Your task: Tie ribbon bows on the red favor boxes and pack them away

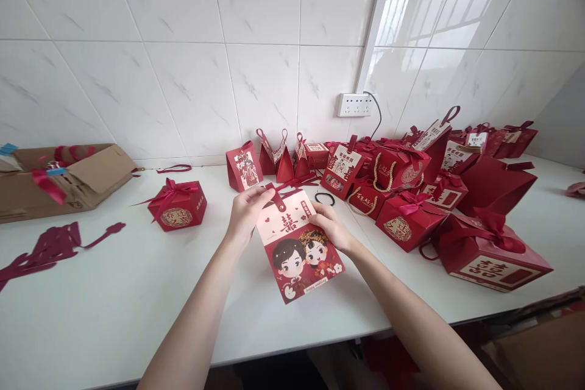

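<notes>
A red and cream wedding gift box, printed with a cartoon couple, is held up over the white table and tilted slightly. At its top left, the fingers of my left hand pinch the edge beside a dark red strap with a small round fastener. My right hand grips the box's upper right edge, thumb on the printed front. Behind the box, several dark red ribbon strips and a black loop lie on the table. The back of the box is hidden.
Finished-looking red boxes with bows crowd the right side, and smaller triangular boxes stand near the wall. To the left are one bowed box, a ribbon pile and an open cardboard carton. A power strip is on the tiled wall.
</notes>
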Tool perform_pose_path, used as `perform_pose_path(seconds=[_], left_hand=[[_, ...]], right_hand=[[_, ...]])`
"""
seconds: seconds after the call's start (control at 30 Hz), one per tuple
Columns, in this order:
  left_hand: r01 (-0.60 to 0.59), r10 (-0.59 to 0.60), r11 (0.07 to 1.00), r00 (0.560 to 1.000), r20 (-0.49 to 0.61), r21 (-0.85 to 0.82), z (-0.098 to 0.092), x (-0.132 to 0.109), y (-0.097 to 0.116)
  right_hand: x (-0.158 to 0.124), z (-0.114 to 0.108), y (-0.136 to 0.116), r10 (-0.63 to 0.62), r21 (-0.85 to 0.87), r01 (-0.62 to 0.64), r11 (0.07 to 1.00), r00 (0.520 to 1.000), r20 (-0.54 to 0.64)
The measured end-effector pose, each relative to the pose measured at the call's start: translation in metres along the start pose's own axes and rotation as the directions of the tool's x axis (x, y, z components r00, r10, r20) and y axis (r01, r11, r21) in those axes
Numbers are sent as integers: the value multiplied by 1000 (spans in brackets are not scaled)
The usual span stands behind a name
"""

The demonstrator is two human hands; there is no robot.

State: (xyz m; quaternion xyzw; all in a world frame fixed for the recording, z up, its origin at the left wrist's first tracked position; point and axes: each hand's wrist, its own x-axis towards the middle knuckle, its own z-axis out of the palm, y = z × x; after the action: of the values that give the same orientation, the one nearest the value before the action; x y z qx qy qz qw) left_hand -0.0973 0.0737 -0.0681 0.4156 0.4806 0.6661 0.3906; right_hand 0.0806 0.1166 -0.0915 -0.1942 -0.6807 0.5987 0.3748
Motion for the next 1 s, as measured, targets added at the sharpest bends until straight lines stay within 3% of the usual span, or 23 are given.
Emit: perform_pose_path(seconds=[0.13,0.23,0.47,0.53,0.6,0.7,0.8,0.93,1.0], left_hand=[[33,-25,996,995,100,-78,-2,0,-2],[19,-21,1000,986,164,12,-3,1,-7],[-301,269,909,952,147,289,3,-3,-13],[-381,348,853,924,156,357,7,-7,-12],[-488,441,769,873,210,414,10,-10,-13],[-668,597,590,739,313,454,14,-13,-19],[-769,692,415,614,379,486,14,-13,-27],[-839,784,204,449,429,505,13,-11,-33],[-852,809,162,403,428,498,13,-11,-35]], right_hand=[[1,-2,2,-24,-55,19,998,996,-86],[2,-4,4,-92,-98,76,992,981,-173],[1,-4,9,-240,-208,201,957,953,-184],[1,-5,11,-338,-248,285,926,918,-207],[2,-7,12,-464,-341,375,862,854,-234],[4,-11,12,-593,-530,423,735,780,-200],[4,-14,12,-643,-643,422,639,752,-145],[3,-13,13,-672,-683,441,582,734,-98],[2,-12,14,-673,-692,448,565,736,-73]])
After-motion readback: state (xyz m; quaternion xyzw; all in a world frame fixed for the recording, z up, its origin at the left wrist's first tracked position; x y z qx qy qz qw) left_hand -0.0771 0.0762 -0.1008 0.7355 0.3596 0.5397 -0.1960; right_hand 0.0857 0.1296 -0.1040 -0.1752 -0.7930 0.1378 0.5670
